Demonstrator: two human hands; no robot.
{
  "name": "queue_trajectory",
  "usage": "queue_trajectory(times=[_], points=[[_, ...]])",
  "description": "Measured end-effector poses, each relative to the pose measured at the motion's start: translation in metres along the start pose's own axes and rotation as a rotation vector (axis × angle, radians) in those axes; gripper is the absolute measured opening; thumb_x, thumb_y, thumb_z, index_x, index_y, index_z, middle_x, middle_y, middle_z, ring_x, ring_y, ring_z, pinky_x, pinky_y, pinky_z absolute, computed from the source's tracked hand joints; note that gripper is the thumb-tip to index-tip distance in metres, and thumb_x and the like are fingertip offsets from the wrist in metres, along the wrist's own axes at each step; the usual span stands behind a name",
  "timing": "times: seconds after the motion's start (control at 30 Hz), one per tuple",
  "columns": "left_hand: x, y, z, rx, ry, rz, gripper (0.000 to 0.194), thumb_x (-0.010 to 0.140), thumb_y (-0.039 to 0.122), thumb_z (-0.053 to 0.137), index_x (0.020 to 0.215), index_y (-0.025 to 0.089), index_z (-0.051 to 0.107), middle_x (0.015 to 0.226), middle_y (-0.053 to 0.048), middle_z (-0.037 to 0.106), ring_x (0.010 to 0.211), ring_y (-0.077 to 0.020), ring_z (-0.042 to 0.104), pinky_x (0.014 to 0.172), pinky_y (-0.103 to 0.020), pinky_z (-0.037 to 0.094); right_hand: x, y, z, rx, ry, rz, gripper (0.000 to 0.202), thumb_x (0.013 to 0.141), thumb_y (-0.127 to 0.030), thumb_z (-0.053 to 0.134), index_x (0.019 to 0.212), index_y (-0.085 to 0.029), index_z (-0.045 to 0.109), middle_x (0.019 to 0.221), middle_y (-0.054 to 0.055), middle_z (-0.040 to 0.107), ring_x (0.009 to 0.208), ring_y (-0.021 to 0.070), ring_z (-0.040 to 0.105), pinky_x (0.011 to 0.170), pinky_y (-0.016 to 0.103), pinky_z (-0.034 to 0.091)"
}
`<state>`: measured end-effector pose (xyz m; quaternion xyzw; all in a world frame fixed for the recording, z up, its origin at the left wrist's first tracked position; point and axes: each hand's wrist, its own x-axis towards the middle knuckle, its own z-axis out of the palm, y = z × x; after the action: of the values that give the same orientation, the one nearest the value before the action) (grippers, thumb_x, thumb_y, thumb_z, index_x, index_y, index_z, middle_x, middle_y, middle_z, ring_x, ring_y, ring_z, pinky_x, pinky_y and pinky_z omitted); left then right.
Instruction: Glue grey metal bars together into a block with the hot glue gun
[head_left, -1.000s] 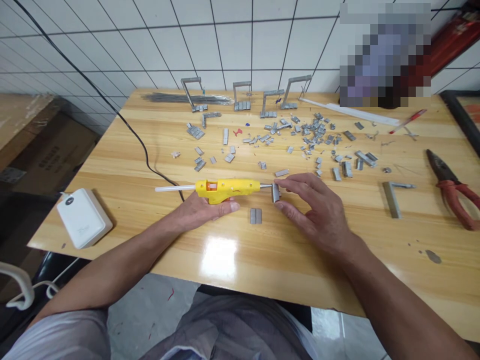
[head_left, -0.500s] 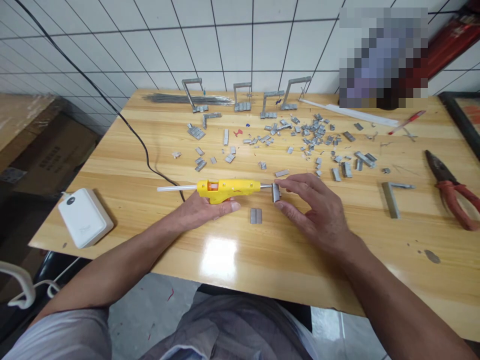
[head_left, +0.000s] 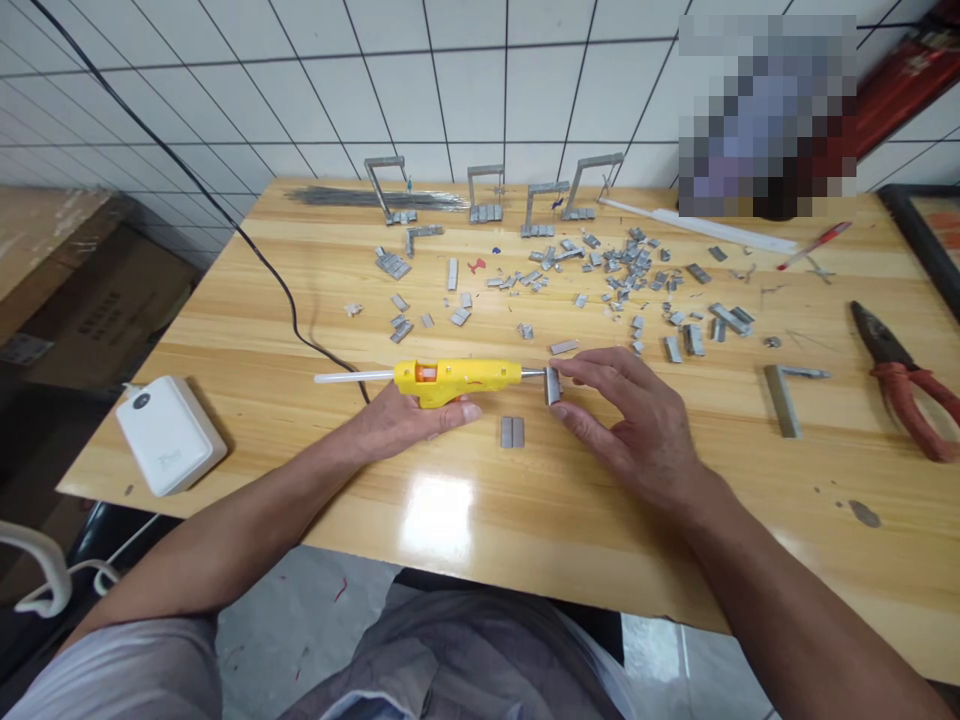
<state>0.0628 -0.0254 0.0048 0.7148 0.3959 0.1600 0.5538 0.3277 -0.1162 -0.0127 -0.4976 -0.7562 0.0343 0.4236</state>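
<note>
My left hand (head_left: 409,418) is wrapped round the handle of a yellow hot glue gun (head_left: 472,374), with a clear glue stick (head_left: 352,377) poking out of its back end. Between thumb and fingertips, my right hand (head_left: 637,415) pinches a small grey block of staples (head_left: 553,386) on edge. The gun's metal nozzle (head_left: 532,372) touches or nearly touches that block's left face; I cannot tell which. Two grey staple blocks (head_left: 512,432) lie side by side on the table just below the nozzle.
Several small grey frames (head_left: 486,195) stand along the back, with loose staple pieces (head_left: 630,265) scattered before them. Red-handled pliers (head_left: 904,385) and an L-shaped grey piece (head_left: 784,400) lie right. A white power bank (head_left: 171,437) sits left, near a black cable (head_left: 277,280).
</note>
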Motion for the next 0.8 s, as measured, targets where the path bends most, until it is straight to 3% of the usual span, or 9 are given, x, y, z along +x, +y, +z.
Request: queue_trajectory(times=[0.43, 0.8], points=[[-0.0008, 0.0024, -0.0005, 0.014, 0.003, -0.013, 0.031, 0.088, 0.051, 0.074, 0.086, 0.020, 0.072, 0.060, 0.003, 0.057, 0.079, -0.0206, 0.066, 0.073, -0.029, 0.056, -0.0001, -0.0001, 0.0008, 0.003, 0.017, -0.009, 0.035, 0.097, -0.023, 0.072, 0.132, -0.024, 0.070, 0.115, 0.012, 0.076, 0.105, 0.0247, 0.074, 0.091, 0.041, 0.064], [-0.0007, 0.0046, 0.0003, -0.011, 0.003, -0.006, 0.026, 0.086, 0.046, 0.075, 0.086, 0.020, 0.072, 0.063, 0.001, 0.060, 0.085, -0.0218, 0.066, 0.077, -0.030, 0.057, -0.0009, 0.0011, 0.0020, 0.006, 0.017, -0.008, 0.035, 0.097, -0.023, 0.071, 0.132, -0.024, 0.070, 0.115, 0.012, 0.075, 0.106, 0.0251, 0.074, 0.091, 0.041, 0.064]])
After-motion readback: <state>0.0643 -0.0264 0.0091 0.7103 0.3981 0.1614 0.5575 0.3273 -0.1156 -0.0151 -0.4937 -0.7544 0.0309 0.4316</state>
